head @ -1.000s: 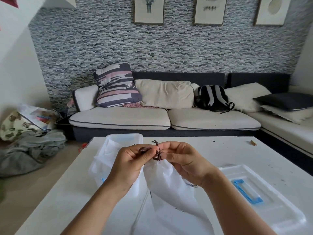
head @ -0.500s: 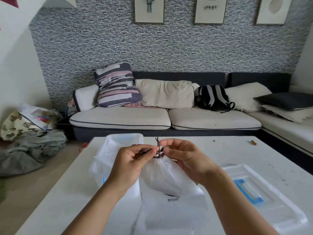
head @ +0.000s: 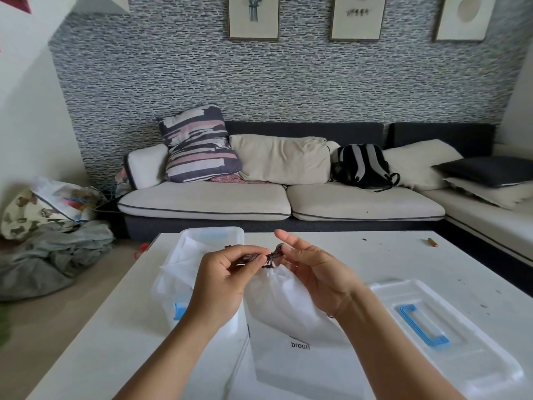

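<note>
Bag: a white cloth bag [head: 285, 295] is held up just above the table, at centre, between the two hands; its gathered mouth is turned upward.
Cord: a dark cord [head: 271, 256] is bunched at the bag's mouth.
Left hand: the cord's left end is pinched between thumb and curled fingers of the left hand [head: 222, 281].
Right hand: the cord's knot is pinched by the thumb and a finger of the right hand [head: 314, 272]; the forefinger is held out straight.
Table: a white table [head: 375, 255] is marked with small dark specks, mostly on the right side.
Box: a clear box [head: 202, 241] with blue clips is stood on the table behind the left hand, with white cloth inside.
Lid: a clear lid [head: 476, 359] with a blue handle is laid flat at the right.
Sheet: a white sheet [head: 300, 359] printed "broun" is laid under the bag.
Stub: a small brown stub [head: 431, 241] is seen near the far right edge of the table.
Sofa: a cream and dark sofa [head: 207, 203] is set against the patterned wall [head: 288, 82]; a striped cushion [head: 199, 142] and a backpack [head: 363, 166] are propped on it.
Prints: three framed prints [head: 253, 17] are hung on the wall.
Floor: a heap of cloth [head: 49, 255] is piled at the left.
</note>
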### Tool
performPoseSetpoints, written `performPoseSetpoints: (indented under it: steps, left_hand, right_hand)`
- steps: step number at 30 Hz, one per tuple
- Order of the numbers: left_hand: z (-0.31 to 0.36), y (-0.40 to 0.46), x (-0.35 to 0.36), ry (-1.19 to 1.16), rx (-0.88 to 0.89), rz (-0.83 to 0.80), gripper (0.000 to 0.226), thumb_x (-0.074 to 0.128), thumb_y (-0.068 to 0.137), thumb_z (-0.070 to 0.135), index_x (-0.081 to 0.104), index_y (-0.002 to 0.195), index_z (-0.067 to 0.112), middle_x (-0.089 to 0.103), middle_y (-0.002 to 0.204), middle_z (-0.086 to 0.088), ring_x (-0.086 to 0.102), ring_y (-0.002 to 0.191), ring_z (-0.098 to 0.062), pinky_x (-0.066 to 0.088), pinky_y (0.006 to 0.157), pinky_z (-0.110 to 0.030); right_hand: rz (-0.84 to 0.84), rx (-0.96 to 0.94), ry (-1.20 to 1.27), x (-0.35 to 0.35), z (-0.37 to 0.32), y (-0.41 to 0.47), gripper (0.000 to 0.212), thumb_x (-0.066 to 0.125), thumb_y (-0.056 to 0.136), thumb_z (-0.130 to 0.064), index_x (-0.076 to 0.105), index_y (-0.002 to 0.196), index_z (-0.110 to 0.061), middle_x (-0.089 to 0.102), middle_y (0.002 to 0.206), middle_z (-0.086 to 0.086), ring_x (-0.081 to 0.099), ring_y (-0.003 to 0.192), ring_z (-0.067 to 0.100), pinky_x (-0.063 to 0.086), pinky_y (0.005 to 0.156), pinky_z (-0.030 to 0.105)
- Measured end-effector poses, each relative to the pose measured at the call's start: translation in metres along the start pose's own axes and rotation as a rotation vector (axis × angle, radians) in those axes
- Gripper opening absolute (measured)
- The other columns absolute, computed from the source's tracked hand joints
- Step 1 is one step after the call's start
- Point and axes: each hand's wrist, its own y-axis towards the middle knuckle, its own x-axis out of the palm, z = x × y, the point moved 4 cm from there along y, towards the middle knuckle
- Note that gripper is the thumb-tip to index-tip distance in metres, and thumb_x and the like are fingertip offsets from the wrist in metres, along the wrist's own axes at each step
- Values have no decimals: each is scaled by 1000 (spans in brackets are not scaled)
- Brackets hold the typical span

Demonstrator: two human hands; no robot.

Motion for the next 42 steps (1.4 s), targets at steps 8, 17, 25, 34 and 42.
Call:
performPoseSetpoints:
  steps: [8, 17, 25, 34, 42]
  left_hand:
    - [1, -1, 0, 70, 18, -9, 14, 72, 87, 6, 79, 90, 17, 78, 86, 4, 73, 84, -9, 51, 76, -13]
    - [8, -4, 4, 217, 131, -8, 15, 71, 89, 6, 78, 91, 19, 77, 85, 11, 73, 85, -8, 52, 76, -14]
    - [9, -6, 5, 249, 147, -52, 16, 70, 90, 8, 78, 89, 21, 76, 84, 12, 72, 85, -10, 52, 76, -16]
    - [2, -7, 6, 266, 112, -94, 21, 71, 88, 2, 79, 87, 22, 77, 85, 12, 72, 87, -7, 51, 81, -16]
    - [-2, -3, 4, 221, 32, -46, 18, 72, 87, 7, 79, 86, 23, 77, 84, 10, 72, 84, -8, 51, 78, -17]
  right_hand:
    - [21, -65, -16, 0, -7, -2, 41, 58, 91, 6, 60, 128, -9, 63, 77, 3, 58, 61, 12, 51, 62, 20]
    - [-199, 17, 293, 4, -4, -2, 74, 63, 76, 17, 47, 143, -10, 58, 93, 10, 57, 72, 18, 44, 49, 17]
    - [-47, 67, -220, 2, -13, -6, 44, 48, 87, -1, 65, 126, -12, 56, 92, 8, 46, 58, 14, 32, 39, 15]
    - [-149, 19, -750, 1, -9, -11, 16, 75, 87, -9, 75, 102, -5, 74, 97, 15, 60, 81, 17, 43, 67, 24]
    - [-53, -319, -968, 2, -21, -4, 12, 82, 80, -9, 81, 91, -12, 78, 85, -1, 67, 74, 5, 49, 76, 16]
